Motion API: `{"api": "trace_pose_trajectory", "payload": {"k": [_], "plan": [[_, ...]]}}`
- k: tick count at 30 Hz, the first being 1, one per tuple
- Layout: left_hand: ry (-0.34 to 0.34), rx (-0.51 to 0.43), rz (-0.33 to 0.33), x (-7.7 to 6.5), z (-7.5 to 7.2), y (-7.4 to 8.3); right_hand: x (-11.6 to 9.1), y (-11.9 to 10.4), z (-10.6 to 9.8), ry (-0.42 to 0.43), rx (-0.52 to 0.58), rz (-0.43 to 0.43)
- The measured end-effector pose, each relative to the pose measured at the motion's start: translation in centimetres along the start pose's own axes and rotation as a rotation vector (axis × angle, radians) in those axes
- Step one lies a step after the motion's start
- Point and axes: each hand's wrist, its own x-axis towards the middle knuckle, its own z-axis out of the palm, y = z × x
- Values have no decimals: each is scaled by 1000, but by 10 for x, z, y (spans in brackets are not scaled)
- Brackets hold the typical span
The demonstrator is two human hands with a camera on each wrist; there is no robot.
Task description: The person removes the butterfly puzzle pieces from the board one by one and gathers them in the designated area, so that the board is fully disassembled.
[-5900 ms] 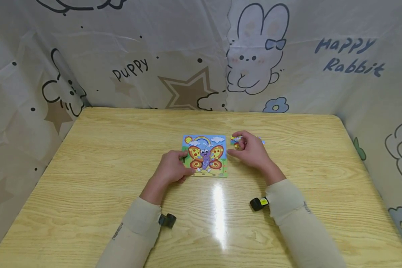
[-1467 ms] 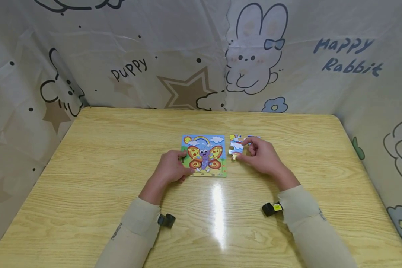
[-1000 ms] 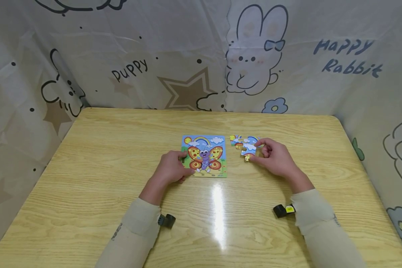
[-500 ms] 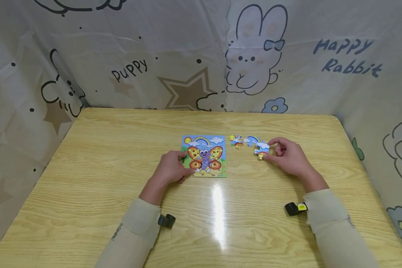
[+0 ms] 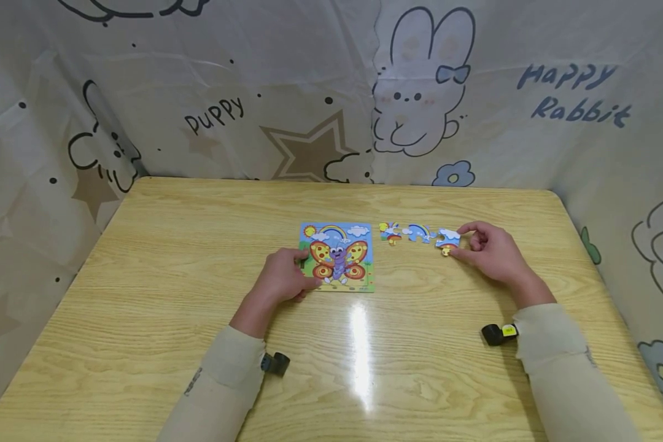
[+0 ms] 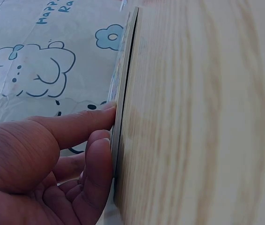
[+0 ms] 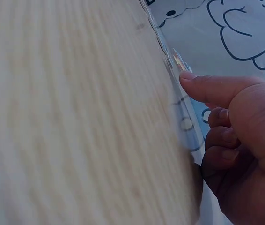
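Observation:
In the head view a square butterfly jigsaw puzzle (image 5: 338,258) lies flat on the table. My left hand (image 5: 283,275) holds its left side, thumb near the lower left corner and index finger higher up. The left wrist view shows the puzzle edge-on, with the left hand (image 6: 53,159) against its rim. To the right, my right hand (image 5: 488,252) pinches a cloud-patterned jigsaw piece (image 5: 448,237) between thumb and index finger, at its right side. The right wrist view has the right hand (image 7: 245,131) low over the table, other fingers curled; the piece is seen nearly edge-on there.
Two loose jigsaw pieces lie between the puzzle and the right hand: a sun piece (image 5: 390,232) and a rainbow piece (image 5: 418,232). The wooden table (image 5: 199,227) meets a patterned cloth (image 5: 309,92) at the back and sides.
The right hand has carried the cloud piece rightward from beside the puzzle, past the rainbow piece. The sun and rainbow pieces have come into full view. The left hand and puzzle have stayed put.

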Motion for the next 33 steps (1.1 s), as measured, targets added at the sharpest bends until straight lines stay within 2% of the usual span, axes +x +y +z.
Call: {"api": "trace_pose_trajectory", "payload": {"k": [9,25,33], "plan": [[-1,4,10,0,0,0,8,7,-3,-15,-23,20],[8,-2,11,1,0,-1,14,9,-8,-90,12,57],[42,111,62,3,-2,-3,14,8,-7,-95,18,75]]}}
